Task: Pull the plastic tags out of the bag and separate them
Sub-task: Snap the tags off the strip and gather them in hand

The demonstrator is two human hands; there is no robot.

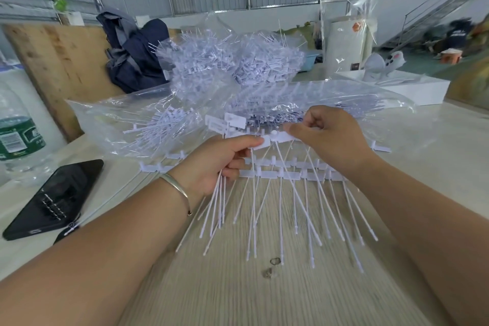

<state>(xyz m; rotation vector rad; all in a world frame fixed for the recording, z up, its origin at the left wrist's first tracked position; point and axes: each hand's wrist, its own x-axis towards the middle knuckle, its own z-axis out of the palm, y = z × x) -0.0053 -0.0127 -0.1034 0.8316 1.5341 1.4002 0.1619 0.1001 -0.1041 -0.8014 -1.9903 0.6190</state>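
- Holding a strip of plastic tags (275, 137) between both hands above the table (238, 286), head bar running 9 to 3 o'clock, thin tails hanging toward 6 o'clock.
- Left hand (219, 164) at the 9 o'clock end: grip curled round a gathered bunch of tails, thumb pressing a flat tag head against the fingers.
- Right hand (328, 140) at the 3 o'clock end: grip pinching the head bar between thumb and bent fingers, knuckles up.
- Key relation: both grips on the same bar, nearly touching, so the next joint to break seems to lie just between the thumbs; pulling apart along the 9–3 axis or twisting looks like the likely call.
- Neither hand clearly nearer; the left already loaded, the right seemingly freer to snap pieces off.
- More strips lying on the table (291, 174) under the hands, heads in rows, tails fanned toward 6 o'clock.
- Clear bag (119, 119) at 12 o'clock, crinkled and glossy, mouth toward the hands, many tags inside; further filled bags (230, 61) heaped behind it.
- Tags: pale white plastic, smooth, flat rectangular heads, long slim flexible tails with small end knobs; likely to tangle.
- Table surface: light wood grain, matte.
- At 9 o'clock: black phone (55, 198), plastic water bottle (18, 137).
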